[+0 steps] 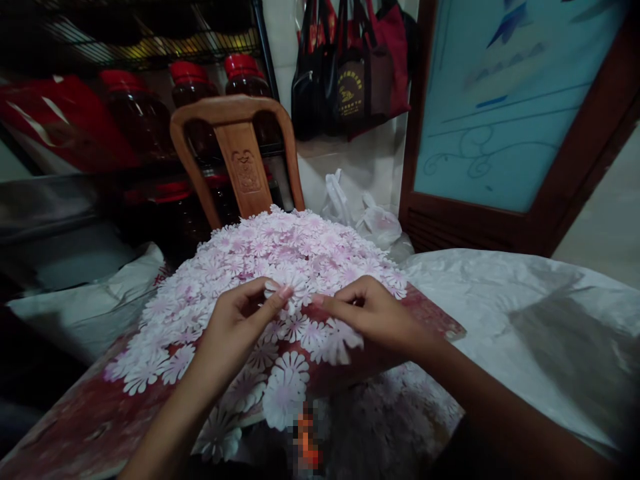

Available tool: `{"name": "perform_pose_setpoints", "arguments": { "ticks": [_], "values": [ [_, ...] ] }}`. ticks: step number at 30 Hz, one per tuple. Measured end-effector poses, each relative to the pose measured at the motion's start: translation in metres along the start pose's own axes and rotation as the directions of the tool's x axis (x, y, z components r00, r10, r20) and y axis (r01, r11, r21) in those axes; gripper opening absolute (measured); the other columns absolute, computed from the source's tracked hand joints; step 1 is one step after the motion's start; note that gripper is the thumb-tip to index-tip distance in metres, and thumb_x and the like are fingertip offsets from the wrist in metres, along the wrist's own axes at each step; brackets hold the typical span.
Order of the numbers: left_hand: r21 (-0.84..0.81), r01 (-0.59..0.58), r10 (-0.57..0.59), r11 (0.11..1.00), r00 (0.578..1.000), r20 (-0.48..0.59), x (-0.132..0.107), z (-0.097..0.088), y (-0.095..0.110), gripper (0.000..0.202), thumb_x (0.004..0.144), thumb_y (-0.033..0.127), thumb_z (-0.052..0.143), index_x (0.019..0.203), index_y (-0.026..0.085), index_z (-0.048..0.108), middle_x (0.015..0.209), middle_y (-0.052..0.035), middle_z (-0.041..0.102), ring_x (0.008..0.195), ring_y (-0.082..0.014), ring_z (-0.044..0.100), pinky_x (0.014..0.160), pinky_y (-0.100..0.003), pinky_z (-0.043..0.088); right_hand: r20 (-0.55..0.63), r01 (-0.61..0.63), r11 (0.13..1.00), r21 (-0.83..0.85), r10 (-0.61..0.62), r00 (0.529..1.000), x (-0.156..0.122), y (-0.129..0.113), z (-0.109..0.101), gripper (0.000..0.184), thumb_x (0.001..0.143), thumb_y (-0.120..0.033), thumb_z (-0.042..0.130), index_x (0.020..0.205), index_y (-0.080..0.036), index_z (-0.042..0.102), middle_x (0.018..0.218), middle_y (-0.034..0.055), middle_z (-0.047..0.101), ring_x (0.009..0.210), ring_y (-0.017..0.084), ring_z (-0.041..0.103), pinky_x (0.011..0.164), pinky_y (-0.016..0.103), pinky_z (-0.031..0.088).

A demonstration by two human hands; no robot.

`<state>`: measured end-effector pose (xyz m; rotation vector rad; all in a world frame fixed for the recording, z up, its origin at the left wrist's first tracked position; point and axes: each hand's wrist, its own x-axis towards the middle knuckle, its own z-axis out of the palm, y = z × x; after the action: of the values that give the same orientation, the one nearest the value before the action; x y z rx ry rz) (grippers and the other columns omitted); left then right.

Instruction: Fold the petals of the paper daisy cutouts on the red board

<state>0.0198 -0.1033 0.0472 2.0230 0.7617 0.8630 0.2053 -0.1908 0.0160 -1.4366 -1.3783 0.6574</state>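
Note:
A heap of pale pink and white paper flowers (280,257) lies on a red board (95,413) in front of me. My left hand (240,320) and my right hand (367,313) meet over the near side of the heap. Both pinch the same small white flower (286,293) between thumb and fingertips. More flat flowers (285,393) are spread under my wrists. A further layer of flowers (395,407) lies lower down, below my right forearm.
A carved wooden chair back (237,153) stands just behind the heap. Dark jars with red lids (245,77) fill a wire rack at the back left. Bags (355,67) hang at the back. White sheeting (525,313) covers the right side, below a framed blue panel (510,100).

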Motion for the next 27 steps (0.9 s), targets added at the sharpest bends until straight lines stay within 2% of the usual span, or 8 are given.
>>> {"name": "perform_pose_setpoints", "arguments": {
  "ticks": [2, 5, 8, 11, 16, 18, 22, 27],
  "values": [
    [-0.017, -0.001, 0.002, 1.0, 0.999, 0.04, -0.001, 0.0, 0.0, 0.036, 0.085, 0.048, 0.065, 0.072, 0.015, 0.058, 0.067, 0.0033, 0.047, 0.066, -0.0077, 0.04, 0.061, -0.018, 0.034, 0.063, -0.061, 0.998, -0.024, 0.062, 0.996, -0.002, 0.0, 0.001, 0.065, 0.088, -0.069, 0.049, 0.055, -0.014, 0.063, 0.048, 0.0016, 0.052, 0.05, 0.008, 0.047, 0.056, 0.025, 0.034],
    [-0.029, -0.007, 0.01, 1.0, 0.995, 0.098, -0.002, 0.003, 0.001, 0.035, 0.086, 0.045, 0.064, 0.07, 0.015, 0.057, 0.066, 0.0039, 0.044, 0.065, -0.0074, 0.039, 0.06, -0.018, 0.033, 0.045, -0.071, 0.997, 0.039, 0.07, 0.997, -0.002, -0.002, 0.004, 0.068, 0.089, -0.073, 0.041, 0.065, -0.015, 0.067, 0.058, 0.003, 0.06, 0.059, 0.01, 0.056, 0.067, 0.026, 0.041],
    [-0.018, -0.009, 0.012, 1.0, 0.99, 0.139, -0.002, 0.007, 0.002, 0.032, 0.086, 0.043, 0.063, 0.07, 0.016, 0.056, 0.067, 0.0033, 0.047, 0.064, -0.0082, 0.041, 0.06, -0.018, 0.034, 0.026, 0.027, 0.989, 0.143, -0.031, 0.999, 0.0, -0.006, 0.007, 0.056, 0.09, -0.067, 0.048, 0.075, -0.016, 0.065, 0.068, 0.0006, 0.059, 0.065, 0.008, 0.052, 0.065, 0.023, 0.038],
    [-0.038, 0.005, 0.001, 0.999, 0.988, 0.153, -0.001, 0.009, -0.001, 0.022, 0.084, 0.038, 0.067, 0.083, 0.017, 0.059, 0.076, 0.0011, 0.056, 0.071, -0.0105, 0.049, 0.063, -0.019, 0.039, 0.022, 0.063, 0.971, 0.231, -0.069, 0.997, 0.0, -0.008, 0.01, 0.039, 0.085, -0.057, 0.063, 0.088, -0.017, 0.065, 0.074, -0.0011, 0.056, 0.065, 0.008, 0.047, 0.059, 0.022, 0.034],
    [-0.042, 0.01, -0.006, 0.999, 0.996, 0.091, 0.001, 0.008, -0.01, 0.03, 0.078, 0.037, 0.072, 0.098, 0.019, 0.057, 0.077, 0.0026, 0.056, 0.072, -0.0101, 0.052, 0.065, -0.019, 0.041, -0.038, 0.096, 0.975, 0.201, -0.09, 0.995, 0.001, -0.004, 0.008, 0.033, 0.085, -0.047, 0.065, 0.083, -0.013, 0.064, 0.073, 0.0006, 0.057, 0.065, 0.009, 0.046, 0.06, 0.023, 0.034],
    [0.025, 0.022, -0.025, 0.999, 0.994, 0.111, 0.002, 0.006, -0.014, 0.034, 0.079, 0.04, 0.072, 0.101, 0.019, 0.058, 0.083, 0.0009, 0.06, 0.077, -0.0124, 0.056, 0.069, -0.022, 0.042, -0.043, 0.062, 0.984, 0.167, -0.056, 0.998, 0.002, -0.003, 0.005, 0.03, 0.086, -0.043, 0.061, 0.081, -0.014, 0.062, 0.072, 0.0003, 0.058, 0.065, 0.009, 0.047, 0.06, 0.023, 0.035],
    [0.331, -0.017, -0.081, 0.944, 0.956, 0.281, 0.001, 0.001, -0.023, 0.028, 0.083, 0.045, 0.064, 0.096, 0.02, 0.063, 0.093, -0.002, 0.065, 0.088, -0.0182, 0.058, 0.078, -0.028, 0.041, 0.017, 0.074, 0.997, 0.033, -0.075, 0.997, 0.001, -0.003, 0.0, 0.017, 0.083, -0.025, 0.052, 0.069, -0.015, 0.053, 0.067, -0.0025, 0.051, 0.068, 0.008, 0.046, 0.064, 0.023, 0.034],
    [0.519, -0.042, -0.156, 0.854, 0.93, 0.334, -0.004, -0.004, -0.032, 0.041, 0.081, 0.06, 0.062, 0.093, 0.021, 0.061, 0.098, -0.0024, 0.063, 0.098, -0.0225, 0.053, 0.088, -0.033, 0.037, 0.187, 0.075, 0.988, -0.136, -0.049, 0.981, -0.007, -0.004, 0.0, 0.025, 0.081, -0.028, 0.047, 0.06, -0.015, 0.04, 0.065, -0.002, 0.041, 0.065, 0.008, 0.038, 0.061, 0.025, 0.028]
  ]
}}
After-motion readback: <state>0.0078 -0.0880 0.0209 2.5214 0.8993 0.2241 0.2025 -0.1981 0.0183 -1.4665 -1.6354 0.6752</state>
